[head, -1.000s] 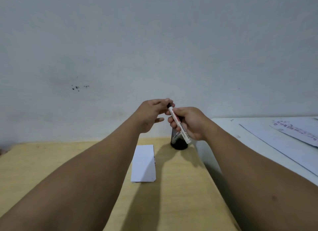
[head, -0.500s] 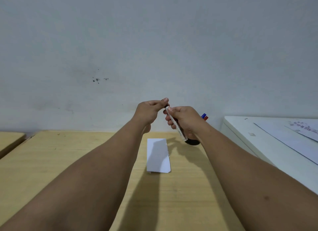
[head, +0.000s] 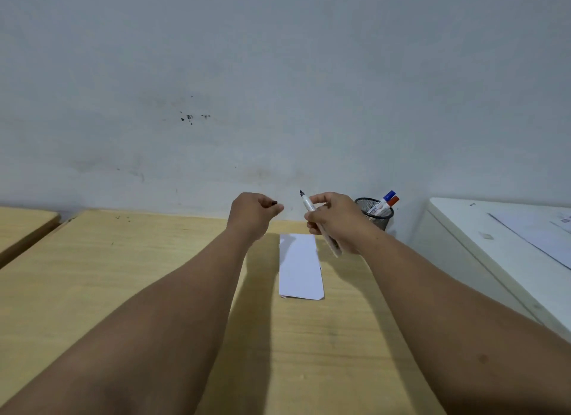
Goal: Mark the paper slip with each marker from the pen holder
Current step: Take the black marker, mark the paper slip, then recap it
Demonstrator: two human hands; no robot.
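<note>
A white paper slip (head: pixel 300 266) lies on the wooden table (head: pixel 129 278) between my forearms. My right hand (head: pixel 335 221) grips a white marker (head: pixel 309 205) above the slip's far end, its bare black tip pointing up. My left hand (head: pixel 251 215) is closed around the marker's black cap (head: pixel 273 203), which peeks out by the fingertips, a short gap left of the tip. A black mesh pen holder (head: pixel 378 215) stands at the table's far right and holds a blue-capped marker (head: pixel 387 196) and a red-capped marker (head: pixel 392 202).
A white cabinet top (head: pixel 482 238) with paper sheets (head: pixel 537 232) lies to the right, slightly higher than the table. A grey wall (head: pixel 278 90) runs right behind the table. A second wooden table (head: pixel 21 226) shows at the far left.
The cap has come off the marker: my left hand pulled away to the left with it, and the black tip is bare. The view shifted, so the pen holder now shows.
</note>
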